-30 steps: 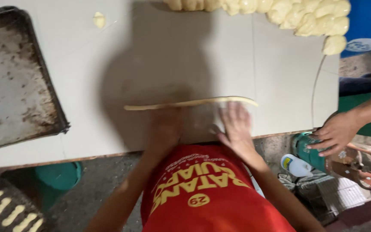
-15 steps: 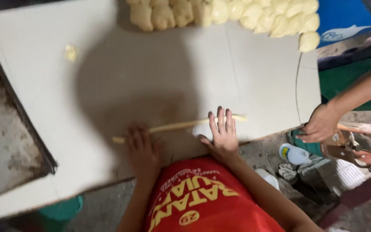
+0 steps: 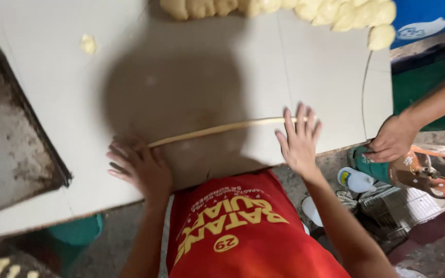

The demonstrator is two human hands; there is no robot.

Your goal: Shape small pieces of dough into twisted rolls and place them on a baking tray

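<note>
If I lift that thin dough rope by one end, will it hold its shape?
Probably not. The dough rope is long and very thin, so it would likely sag and stretch. It already bows slightly between the left hand and right hand. Round in section, it should roll easily.

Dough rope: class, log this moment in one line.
left hand flat on dough rope | right hand flat on it | table
</note>
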